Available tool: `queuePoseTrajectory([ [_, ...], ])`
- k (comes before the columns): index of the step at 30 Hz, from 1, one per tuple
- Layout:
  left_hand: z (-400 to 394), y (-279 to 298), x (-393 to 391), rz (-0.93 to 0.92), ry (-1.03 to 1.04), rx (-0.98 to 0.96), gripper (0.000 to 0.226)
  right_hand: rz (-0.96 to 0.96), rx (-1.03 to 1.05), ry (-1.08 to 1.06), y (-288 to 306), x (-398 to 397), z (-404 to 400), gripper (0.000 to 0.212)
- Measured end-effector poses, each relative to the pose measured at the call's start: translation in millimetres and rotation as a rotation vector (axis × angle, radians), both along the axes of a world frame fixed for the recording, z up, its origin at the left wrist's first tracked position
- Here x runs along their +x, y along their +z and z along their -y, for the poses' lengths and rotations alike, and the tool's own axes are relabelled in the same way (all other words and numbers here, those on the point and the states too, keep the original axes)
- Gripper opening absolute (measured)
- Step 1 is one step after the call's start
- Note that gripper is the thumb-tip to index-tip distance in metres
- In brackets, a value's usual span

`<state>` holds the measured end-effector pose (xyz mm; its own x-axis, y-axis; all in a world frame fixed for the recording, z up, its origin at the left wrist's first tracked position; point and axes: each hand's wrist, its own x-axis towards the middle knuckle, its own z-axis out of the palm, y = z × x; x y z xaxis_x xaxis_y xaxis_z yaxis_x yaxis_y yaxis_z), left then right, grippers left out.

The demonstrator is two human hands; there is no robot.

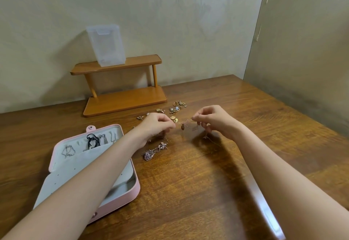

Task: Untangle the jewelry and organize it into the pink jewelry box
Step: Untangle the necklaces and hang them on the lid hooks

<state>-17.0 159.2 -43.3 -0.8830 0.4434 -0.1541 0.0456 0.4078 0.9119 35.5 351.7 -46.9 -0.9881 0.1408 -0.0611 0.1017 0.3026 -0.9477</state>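
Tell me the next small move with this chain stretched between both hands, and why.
Probably ease the hands apart slowly: the left hand and right hand pinch a thin chain above the table, pendants dangling from its middle, its ends trailing below. Gentle tension should show any remaining knot.

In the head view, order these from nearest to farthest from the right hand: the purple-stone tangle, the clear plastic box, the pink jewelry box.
1. Purple-stone tangle, on the table, left of and nearer than the right hand.
2. Pink jewelry box, open, left.
3. Clear plastic box, on the shelf, against the wall.

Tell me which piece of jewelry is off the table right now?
The thin chain with small pendants, stretched between the left hand and right hand. The other loose pieces lie on the table.
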Motion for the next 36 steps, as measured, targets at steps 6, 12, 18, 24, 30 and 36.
queuePoseTrajectory([
  [6, -2.9, 3.2, -0.2, 0.283, 0.103, 0.584, 0.007, -0.010, -0.347, 0.087, 0.9, -5.4, 2.2, 0.012],
  [12, -1.6, 1.1, 1.5, 0.208, 0.133, 0.499, 0.012, -0.034, -0.495, 0.149, 0.4, -11.3, 15.4, 0.011],
  [18, -1.3, -5.1, 1.7, 0.013, 0.118, 0.381, 0.012, 0.029, -0.407, 0.124, -2.1, -8.0, 15.3, 0.010],
  [24, -2.7, -6.8, 3.3, -0.082, 0.070, 0.315, 0.010, 0.137, -0.377, 0.237, -1.0, -0.4, 11.3, 0.017],
  [30, -3.1, -7.7, 5.9, -0.113, -0.030, 0.209, 0.010, 0.213, -0.098, 0.278, -1.2, 0.4, 15.5, 0.014],
  [36, -3.6, -11.8, 5.4, -0.222, -0.001, 0.059, 0.012, 0.179, -0.196, 0.282, -0.9, 0.1, 15.5, 0.011],
])
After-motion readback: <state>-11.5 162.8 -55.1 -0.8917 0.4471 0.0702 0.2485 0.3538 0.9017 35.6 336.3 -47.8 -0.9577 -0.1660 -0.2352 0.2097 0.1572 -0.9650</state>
